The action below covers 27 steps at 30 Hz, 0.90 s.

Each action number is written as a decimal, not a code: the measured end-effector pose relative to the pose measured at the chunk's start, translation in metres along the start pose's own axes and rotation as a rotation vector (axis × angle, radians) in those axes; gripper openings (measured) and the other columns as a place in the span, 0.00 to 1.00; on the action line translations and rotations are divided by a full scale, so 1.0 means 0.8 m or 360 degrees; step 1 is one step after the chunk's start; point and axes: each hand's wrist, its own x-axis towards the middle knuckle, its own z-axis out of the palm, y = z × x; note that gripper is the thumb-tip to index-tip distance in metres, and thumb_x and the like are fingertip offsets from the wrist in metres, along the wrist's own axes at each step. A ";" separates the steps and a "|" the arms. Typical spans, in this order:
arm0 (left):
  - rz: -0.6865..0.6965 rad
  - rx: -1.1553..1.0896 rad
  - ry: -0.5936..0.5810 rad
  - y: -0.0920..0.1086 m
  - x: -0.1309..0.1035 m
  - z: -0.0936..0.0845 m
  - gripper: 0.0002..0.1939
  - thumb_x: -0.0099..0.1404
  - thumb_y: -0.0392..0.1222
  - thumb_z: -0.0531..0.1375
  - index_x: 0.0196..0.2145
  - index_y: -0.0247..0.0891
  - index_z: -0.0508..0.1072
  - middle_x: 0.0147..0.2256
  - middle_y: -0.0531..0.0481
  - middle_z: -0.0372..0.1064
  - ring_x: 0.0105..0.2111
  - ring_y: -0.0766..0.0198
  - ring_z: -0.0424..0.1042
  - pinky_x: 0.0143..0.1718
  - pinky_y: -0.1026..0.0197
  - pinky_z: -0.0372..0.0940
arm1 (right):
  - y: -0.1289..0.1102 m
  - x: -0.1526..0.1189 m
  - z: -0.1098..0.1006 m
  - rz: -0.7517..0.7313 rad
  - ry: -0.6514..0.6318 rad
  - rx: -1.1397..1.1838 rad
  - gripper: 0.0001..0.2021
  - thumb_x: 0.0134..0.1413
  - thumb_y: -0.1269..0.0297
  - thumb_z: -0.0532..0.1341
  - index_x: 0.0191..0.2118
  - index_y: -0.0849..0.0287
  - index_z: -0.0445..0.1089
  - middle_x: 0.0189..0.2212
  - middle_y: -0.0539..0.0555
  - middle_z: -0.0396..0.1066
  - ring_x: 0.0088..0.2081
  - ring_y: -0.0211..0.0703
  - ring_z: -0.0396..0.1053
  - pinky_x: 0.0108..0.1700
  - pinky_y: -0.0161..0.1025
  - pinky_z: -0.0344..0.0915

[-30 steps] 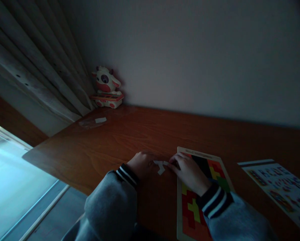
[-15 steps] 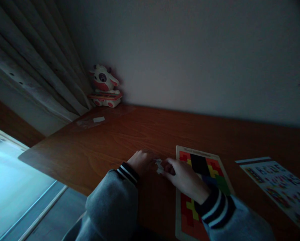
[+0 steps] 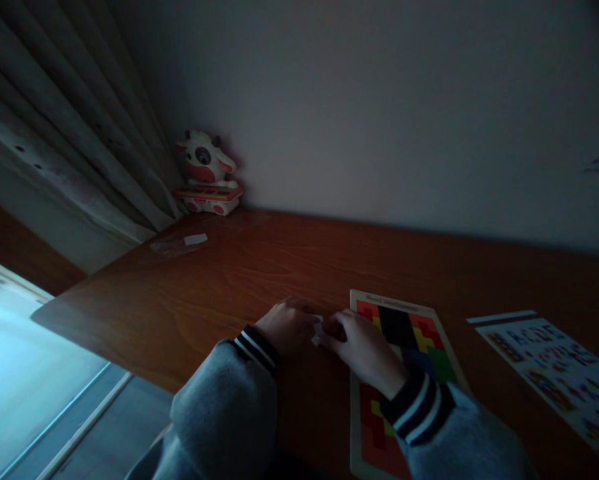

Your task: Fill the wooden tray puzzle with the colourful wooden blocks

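Between my two hands is a small, crumpled white piece (image 3: 317, 331), perhaps paper or tape; it is too dim to tell which. My right hand (image 3: 363, 348) pinches its right side between thumb and fingers. The fingers of my left hand (image 3: 288, 325) are closed at its upper left edge, their tips partly hidden. Under my right hand and forearm lies a wooden puzzle board (image 3: 353, 400) with red, yellow, black, blue and green block pieces, partly covered by the sleeve.
A printed sheet (image 3: 544, 360) with colourful letters and pictures lies right of the board. At the back left corner of the brown table (image 3: 219, 287) sits a cow toy (image 3: 207, 173) with a keyboard. Near it lie a white slip (image 3: 195, 239) and clear film. A curtain (image 3: 74, 127) hangs at left.
My right hand has shifted slightly left, closer to my left hand. Less of the white piece shows between them. The view has turned slightly.
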 end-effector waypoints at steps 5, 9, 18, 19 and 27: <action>-0.0078 0.0017 -0.0030 -0.001 -0.001 -0.001 0.13 0.67 0.34 0.57 0.44 0.42 0.78 0.45 0.49 0.76 0.46 0.58 0.74 0.49 0.59 0.67 | 0.004 0.001 0.000 0.0009 -0.0027 0.0038 0.04 0.56 0.64 0.64 0.36 0.56 0.74 0.37 0.54 0.76 0.40 0.45 0.74 0.40 0.39 0.64; -0.0122 -0.0005 -0.0074 0.003 0.002 -0.004 0.11 0.68 0.36 0.58 0.43 0.42 0.79 0.45 0.48 0.77 0.45 0.58 0.75 0.47 0.59 0.68 | 0.004 0.002 0.004 0.0042 -0.0011 0.0042 0.07 0.57 0.62 0.63 0.41 0.56 0.73 0.36 0.53 0.78 0.39 0.45 0.75 0.39 0.38 0.65; -0.0197 -0.0058 -0.0092 0.006 0.006 -0.005 0.10 0.67 0.34 0.58 0.43 0.41 0.78 0.42 0.49 0.77 0.44 0.59 0.75 0.47 0.60 0.68 | -0.002 0.006 0.004 0.0112 0.0020 -0.0001 0.07 0.57 0.59 0.62 0.37 0.56 0.73 0.36 0.54 0.78 0.38 0.46 0.75 0.37 0.39 0.64; -0.0207 -0.0064 -0.0095 0.006 0.005 -0.005 0.11 0.67 0.34 0.58 0.43 0.42 0.78 0.43 0.49 0.77 0.45 0.59 0.75 0.48 0.60 0.68 | -0.002 0.006 0.002 0.0113 0.0012 0.0006 0.07 0.57 0.60 0.62 0.37 0.56 0.73 0.35 0.54 0.78 0.38 0.46 0.75 0.37 0.39 0.64; -0.0157 -0.0067 -0.0054 0.010 0.005 -0.007 0.13 0.66 0.32 0.57 0.43 0.42 0.78 0.43 0.48 0.76 0.44 0.59 0.74 0.48 0.60 0.68 | -0.003 -0.001 -0.028 -0.0175 -0.0225 0.0215 0.05 0.57 0.68 0.63 0.40 0.58 0.74 0.36 0.53 0.78 0.37 0.41 0.74 0.38 0.35 0.66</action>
